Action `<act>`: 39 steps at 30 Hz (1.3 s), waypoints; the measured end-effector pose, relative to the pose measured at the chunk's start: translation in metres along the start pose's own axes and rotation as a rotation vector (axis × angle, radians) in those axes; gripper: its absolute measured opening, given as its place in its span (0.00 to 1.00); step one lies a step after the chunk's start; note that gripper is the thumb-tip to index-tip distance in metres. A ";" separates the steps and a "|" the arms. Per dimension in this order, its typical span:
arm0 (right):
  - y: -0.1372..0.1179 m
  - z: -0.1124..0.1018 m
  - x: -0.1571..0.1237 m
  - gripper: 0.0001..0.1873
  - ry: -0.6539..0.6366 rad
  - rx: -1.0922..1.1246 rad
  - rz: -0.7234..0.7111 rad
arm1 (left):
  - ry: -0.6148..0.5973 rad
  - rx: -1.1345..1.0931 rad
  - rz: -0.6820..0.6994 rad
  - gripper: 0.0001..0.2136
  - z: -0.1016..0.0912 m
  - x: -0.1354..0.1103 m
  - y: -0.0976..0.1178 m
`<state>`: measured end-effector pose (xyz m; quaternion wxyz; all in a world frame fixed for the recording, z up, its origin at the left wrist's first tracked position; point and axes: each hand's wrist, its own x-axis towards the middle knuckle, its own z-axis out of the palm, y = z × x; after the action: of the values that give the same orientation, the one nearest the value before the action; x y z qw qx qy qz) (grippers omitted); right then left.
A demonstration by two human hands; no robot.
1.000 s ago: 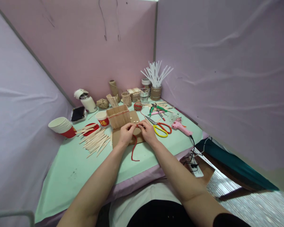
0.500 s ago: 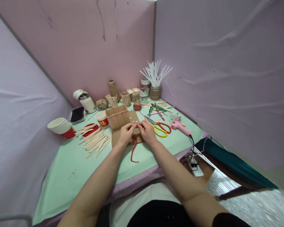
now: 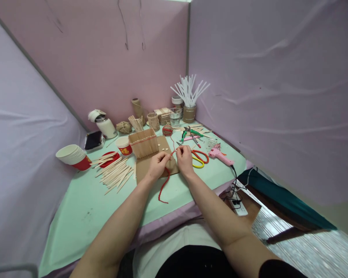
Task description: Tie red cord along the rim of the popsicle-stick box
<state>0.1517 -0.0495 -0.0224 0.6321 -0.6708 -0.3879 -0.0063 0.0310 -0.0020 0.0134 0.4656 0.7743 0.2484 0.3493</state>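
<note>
My left hand (image 3: pixel 156 164) and my right hand (image 3: pixel 184 160) are both pinched on a red cord (image 3: pixel 164 186) above a brown cardboard sheet (image 3: pixel 145 168). The cord's braided tail hangs from my left fingers toward the table's front edge. A thin red strand runs from my right fingers back to a red thread spool (image 3: pixel 168 130). Just behind my hands stands a box made of wooden sticks (image 3: pixel 143 143) with a red band around it.
Loose wooden sticks (image 3: pixel 116 172) lie left of the cardboard beside red paper cups (image 3: pixel 72 156). Yellow and red scissors (image 3: pixel 197 157), a pink glue gun (image 3: pixel 220 155) and green pliers (image 3: pixel 192 133) lie to the right. A jar of white straws (image 3: pixel 189 112) stands at the back.
My hands have drawn a little apart, the right one moving right and up. The red cord's tail has swung slightly left and lower on the table.
</note>
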 end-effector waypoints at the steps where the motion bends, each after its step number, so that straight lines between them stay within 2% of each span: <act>1: 0.000 0.000 0.000 0.05 0.005 0.000 0.018 | -0.016 0.010 0.017 0.12 0.000 -0.001 0.001; 8: -0.004 0.003 -0.002 0.05 0.029 -0.023 0.039 | -0.084 0.026 0.044 0.13 0.000 -0.003 0.002; 13: -0.007 -0.005 0.002 0.05 0.065 0.107 -0.026 | 0.011 0.006 0.016 0.13 -0.002 0.000 0.000; 16: -0.011 -0.009 0.001 0.06 0.042 0.212 -0.042 | 0.075 0.010 -0.013 0.13 -0.003 0.001 0.000; 20: -0.011 -0.008 -0.001 0.10 -0.002 0.322 0.006 | 0.077 -0.016 -0.016 0.13 -0.004 0.002 -0.001; 23: -0.008 -0.005 -0.001 0.14 -0.076 0.353 0.052 | 0.059 -0.083 -0.009 0.12 -0.005 0.003 -0.003; 27: -0.008 -0.002 -0.002 0.14 -0.275 0.318 -0.031 | 0.009 -0.160 -0.037 0.13 -0.006 0.003 -0.007; 29: -0.009 -0.002 -0.002 0.12 -0.314 0.295 -0.055 | -0.014 -0.191 -0.037 0.12 -0.007 0.003 -0.009; 33: -0.007 -0.003 -0.001 0.09 -0.264 0.233 -0.002 | -0.067 -0.245 -0.033 0.11 -0.006 0.003 -0.010; 37: 0.000 -0.005 0.003 0.10 -0.109 0.159 0.159 | -0.145 -0.259 -0.026 0.12 -0.005 0.001 -0.008; 39: 0.003 -0.005 0.004 0.11 -0.057 0.130 0.193 | -0.173 -0.262 -0.013 0.12 -0.005 -0.001 -0.007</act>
<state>0.1581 -0.0513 -0.0217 0.6607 -0.6625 -0.3389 0.0989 0.0265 0.0030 0.0088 0.5848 0.7323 0.1648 0.3077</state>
